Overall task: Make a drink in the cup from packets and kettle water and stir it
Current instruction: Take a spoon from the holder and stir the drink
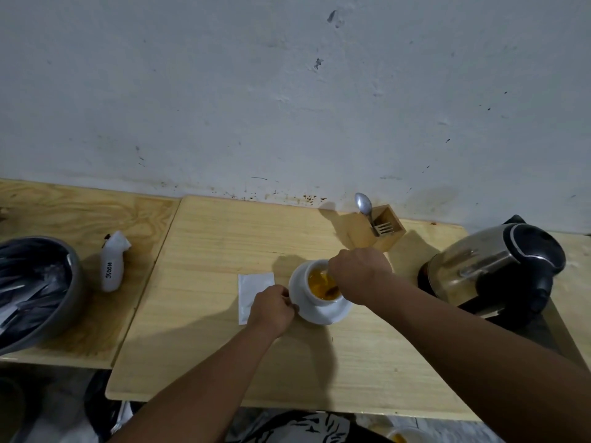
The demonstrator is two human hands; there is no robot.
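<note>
At the centre of the frame, the white cup (319,282) with amber drink is seen on its saucer (323,314), whose rim is pinched by the left hand (271,310). The right hand (359,273) is closed around a spoon handle (324,272) in the cup. At left, a white packet (112,262) is marked "350018", hardly readable.

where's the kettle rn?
Head view, far right of the table: the kettle sits on its base, right of the cup and just beyond the right hand.

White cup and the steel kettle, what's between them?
In the head view, only the right hand and forearm lie between white cup and steel kettle.
</note>
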